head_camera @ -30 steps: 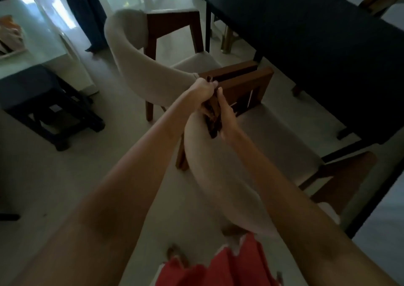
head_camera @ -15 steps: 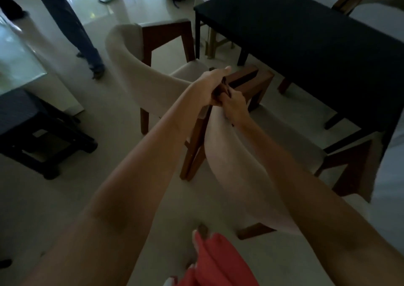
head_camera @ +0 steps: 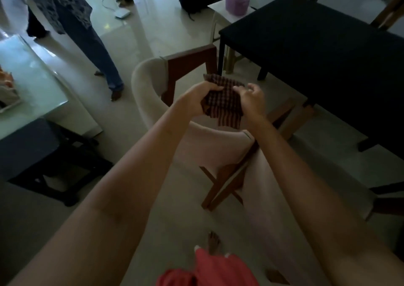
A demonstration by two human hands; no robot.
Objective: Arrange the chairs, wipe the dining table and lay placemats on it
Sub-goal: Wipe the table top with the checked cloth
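Beside dining table (head_camera: pixel 323 45), chair (head_camera: pixel 153 93) stands under both hands' checked cloth (head_camera: pixel 223 99).

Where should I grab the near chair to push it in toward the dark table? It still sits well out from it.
Judging by its pose, grip the top rim of the near chair's curved cream backrest. That rim faces you, the seat points at the dark table. Come from behind and above, one hand each side, fingers over the edge. Both hands are now busy with the checked cloth.

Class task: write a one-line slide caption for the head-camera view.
Both hands, left and right, hold a checked cloth above two chairs beside the dark table.
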